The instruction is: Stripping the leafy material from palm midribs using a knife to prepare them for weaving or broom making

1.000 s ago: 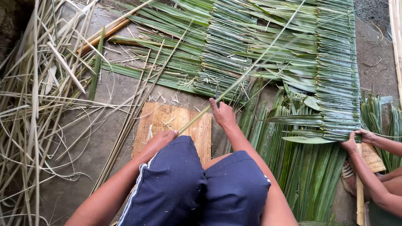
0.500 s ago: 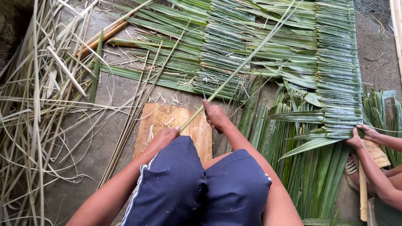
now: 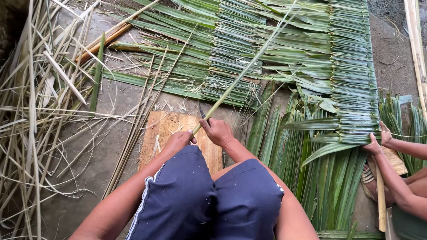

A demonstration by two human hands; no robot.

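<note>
Over the wooden board (image 3: pixel 178 133), both hands, left (image 3: pixel 177 141) and right (image 3: pixel 216 131), grip one long leaf rib (image 3: pixel 240 75)

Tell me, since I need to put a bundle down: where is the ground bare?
Bare concrete floor lies between the dry strips and the wooden board. Another bare patch sits top right, beside the woven leaf panel. Loose green leaves crowd the ground right of the knees.

Outdoor thatch-making yard: concrete floor (image 3: pixel 111 146) strewn with palm leaves (image 3: pixel 329 178) and woven panels (image 3: pixel 351 75).
</note>
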